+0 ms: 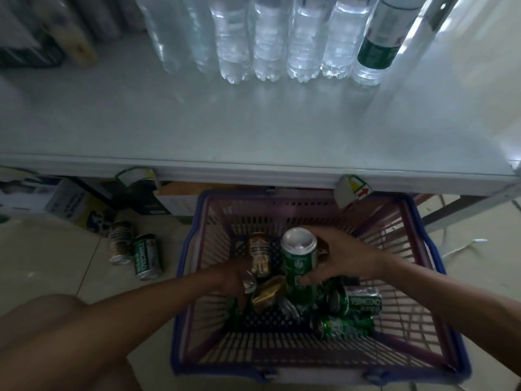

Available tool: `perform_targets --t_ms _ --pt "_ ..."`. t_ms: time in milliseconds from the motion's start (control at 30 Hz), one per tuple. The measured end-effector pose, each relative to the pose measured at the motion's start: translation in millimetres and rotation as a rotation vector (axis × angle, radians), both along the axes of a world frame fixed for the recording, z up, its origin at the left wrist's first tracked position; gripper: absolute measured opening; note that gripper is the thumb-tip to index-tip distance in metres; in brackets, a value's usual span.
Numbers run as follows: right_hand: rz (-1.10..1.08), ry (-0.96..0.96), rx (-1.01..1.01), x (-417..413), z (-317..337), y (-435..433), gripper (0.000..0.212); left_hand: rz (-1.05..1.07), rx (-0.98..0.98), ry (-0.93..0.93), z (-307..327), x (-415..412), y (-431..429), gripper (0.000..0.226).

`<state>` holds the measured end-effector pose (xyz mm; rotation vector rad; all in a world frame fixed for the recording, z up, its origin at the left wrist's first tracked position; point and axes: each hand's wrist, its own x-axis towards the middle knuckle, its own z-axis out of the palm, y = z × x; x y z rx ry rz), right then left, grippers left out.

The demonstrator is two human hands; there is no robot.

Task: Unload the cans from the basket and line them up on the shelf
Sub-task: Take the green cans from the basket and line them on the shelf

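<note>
A pink basket with a blue rim (431, 249) stands on the floor below the shelf (253, 131). Several green and gold cans lie in it. My right hand (344, 258) is closed around an upright green can (299, 261) inside the basket, its silver top facing up. My left hand (238, 276) reaches down among the cans beside a gold can (260, 256) and grips a can (249, 283) of which only the silver end shows. More green cans (363, 301) lie on their sides at the bottom right.
Clear water bottles (267, 43) stand in a row at the back of the shelf, one with a green label (380, 49). Two cans (145, 256) stand on the tiled floor left of the basket. Boxes (64, 201) sit under the shelf. My knee (56, 334) is at lower left.
</note>
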<state>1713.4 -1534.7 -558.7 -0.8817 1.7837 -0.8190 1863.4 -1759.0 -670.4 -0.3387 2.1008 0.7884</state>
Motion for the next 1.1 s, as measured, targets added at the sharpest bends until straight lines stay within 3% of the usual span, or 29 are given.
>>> perform_targets --t_ms 133,267,367,433,567,700,867,1100 --pt "-0.005 0.090 -0.040 -10.5 47.5 6.5 0.073 -0.091 0.006 0.090 38.2 -10.2 -3.2 0.101" --pt "0.009 0.043 -0.107 -18.1 83.5 6.5 0.068 -0.246 0.075 0.166 108.4 -33.8 -11.2 0.074" --pt "-0.013 -0.003 -0.169 -23.4 108.6 2.9 0.061 -0.250 0.177 0.318 176.8 -46.3 -22.3 0.067" --pt "-0.063 0.023 -0.244 -29.1 120.0 1.9 0.068 -0.207 0.275 0.402 224.0 -53.9 -29.0 0.055" --pt "-0.179 -0.011 -0.410 -43.1 141.8 -0.8 0.079 -0.066 0.380 0.534 296.3 -61.2 -58.2 0.049" --pt "-0.340 -0.050 -0.540 -58.2 159.5 -15.2 0.079 0.208 0.434 0.771 324.5 -61.5 -92.0 0.054" --pt "-0.588 0.046 -0.654 -62.6 164.2 -55.4 0.055 0.647 0.388 1.092 317.4 -85.3 -113.4 0.050" --pt "-0.686 0.258 -0.666 -74.6 156.9 -121.1 0.051 0.875 0.179 1.248 277.4 -116.2 -129.4 0.076"
